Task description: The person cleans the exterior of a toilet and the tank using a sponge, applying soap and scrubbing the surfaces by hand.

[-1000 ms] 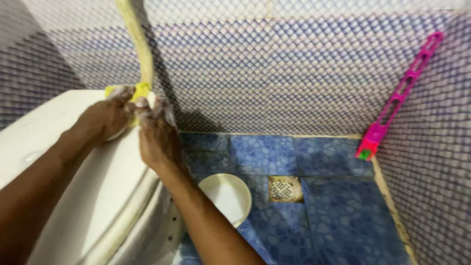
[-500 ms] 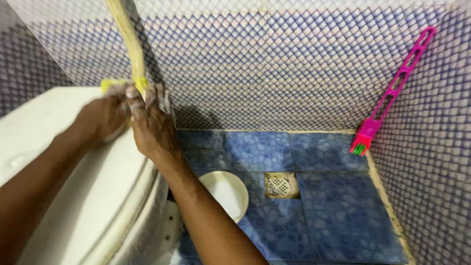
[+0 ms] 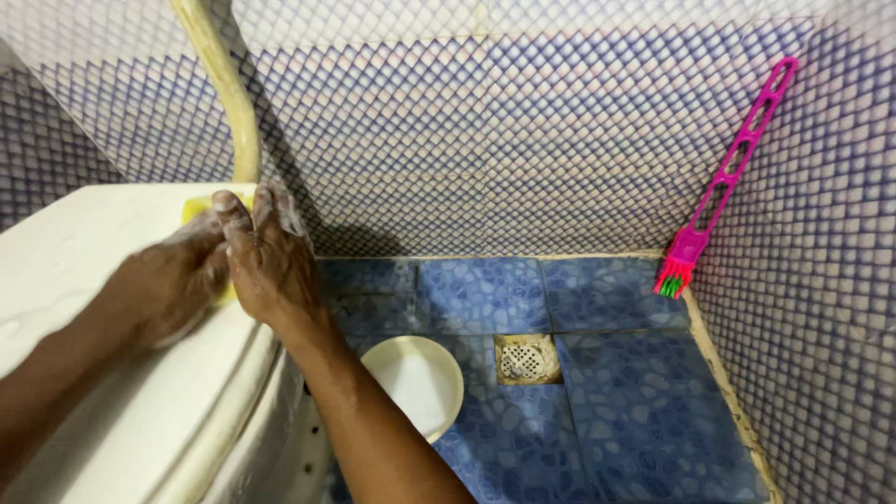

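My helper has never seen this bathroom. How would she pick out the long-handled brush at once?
Start at the blue tiled floor and follow it to its far right corner. There the brush leans against the patterned wall, bristles down. Its bright pink handle with cut-out holes and its red and green bristles match nothing else here.

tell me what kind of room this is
Most likely a small tiled bathroom: a white toilet lid under the soapy hands, a floor drain set in blue floor tiles, and a pink scrubbing brush against the wall.
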